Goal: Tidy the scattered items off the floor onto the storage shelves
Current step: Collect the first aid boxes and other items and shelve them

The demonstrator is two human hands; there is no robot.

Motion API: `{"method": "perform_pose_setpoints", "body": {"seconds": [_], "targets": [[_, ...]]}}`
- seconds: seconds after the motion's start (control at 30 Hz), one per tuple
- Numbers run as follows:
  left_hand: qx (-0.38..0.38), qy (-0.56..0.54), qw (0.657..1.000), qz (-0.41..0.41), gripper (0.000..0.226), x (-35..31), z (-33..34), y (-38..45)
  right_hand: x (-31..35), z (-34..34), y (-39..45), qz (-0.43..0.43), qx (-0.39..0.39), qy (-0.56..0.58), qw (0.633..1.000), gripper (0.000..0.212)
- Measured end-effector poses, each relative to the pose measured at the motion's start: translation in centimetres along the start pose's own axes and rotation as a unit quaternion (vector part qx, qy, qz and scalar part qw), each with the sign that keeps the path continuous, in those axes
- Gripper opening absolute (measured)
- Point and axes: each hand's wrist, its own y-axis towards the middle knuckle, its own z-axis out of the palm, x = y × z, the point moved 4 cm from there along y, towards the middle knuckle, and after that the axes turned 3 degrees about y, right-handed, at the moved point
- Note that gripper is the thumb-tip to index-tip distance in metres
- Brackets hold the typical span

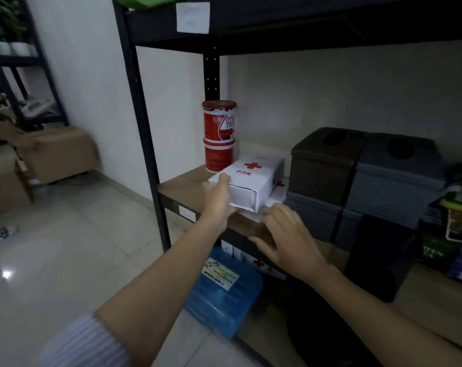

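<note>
1. A white cardboard first-aid box (pixel 247 182), rectangular with a red cross, is lying on the wooden shelf (pixel 183 188), atop a second flat white box (pixel 275 198).
2. The left hand (pixel 218 200) is gripping its near corner, fingers curled round it; the right hand (pixel 285 235) is hovering beside, fingers spread apart.
3. Two stacked red tins (pixel 219 135) are standing behind; woven lidded bins (pixel 322 165) are crowding the right side.
4. One blue plastic case (pixel 224 292) is sitting below.
</note>
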Motion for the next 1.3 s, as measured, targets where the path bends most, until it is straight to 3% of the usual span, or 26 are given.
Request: {"method": "perform_pose_setpoints", "body": {"seconds": [0.07, 0.17, 0.23, 0.3, 0.37, 0.57, 0.73, 0.8, 0.9, 1.03, 1.17, 1.3], "targets": [[-0.009, 0.111, 0.994, -0.003, 0.058, 0.8, 1.3, 1.2, -0.8, -0.3, 0.3, 0.097, -0.019, 0.048, 0.994, 0.03], [-0.012, 0.32, 0.947, 0.03, 0.085, 1.7, 2.5, 3.1, -2.4, 0.1, 0.0, 0.223, -0.008, 0.113, 0.968, 0.038], [0.037, 0.258, 0.965, 0.029, 0.078, 1.7, 3.5, 3.1, -2.5, 0.5, 0.1, 0.233, 0.013, 0.119, 0.965, 0.054], [0.072, 0.179, 0.981, 0.012, 0.051, 1.8, 4.2, 3.0, -2.2, 0.8, 0.4, 0.221, 0.042, 0.113, 0.968, 0.078], [0.081, 0.168, 0.982, 0.02, 0.04, 2.1, 4.3, 3.5, -2.1, 1.2, 0.5, 0.208, 0.068, 0.079, 0.973, 0.085], [0.113, 0.151, 0.982, 0.022, 0.058, 3.3, 4.5, 4.2, -2.6, 1.2, 0.9, 0.252, 0.015, 0.113, 0.961, 0.09], [0.121, 0.17, 0.975, 0.073, 0.099, 4.0, 4.4, 4.6, -2.8, 1.5, 1.2, 0.293, 0.014, 0.125, 0.948, 0.087], [0.124, 0.191, 0.969, 0.097, 0.104, 4.1, 4.3, 4.2, -2.9, 1.4, 1.1, 0.301, 0.009, 0.134, 0.944, 0.085], [0.118, 0.202, 0.965, 0.118, 0.095, 4.2, 4.3, 3.6, -2.8, 1.6, 1.1, 0.307, 0.004, 0.128, 0.943, 0.081], [0.084, 0.218, 0.961, 0.149, 0.069, 4.0, 3.9, 2.5, -2.6, 1.5, 1.1, 0.304, 0.003, 0.134, 0.943, 0.082], [0.101, 0.225, 0.958, 0.146, 0.033, 4.0, 2.8, -0.6, -2.2, 0.9, 1.1, 0.311, 0.003, 0.102, 0.945, 0.076], [0.123, 0.222, 0.96, 0.12, 0.03, 4.4, 0.0, -4.6, -0.3, -0.5, 0.7, 0.252, -0.023, 0.075, 0.965, 0.05]]}}
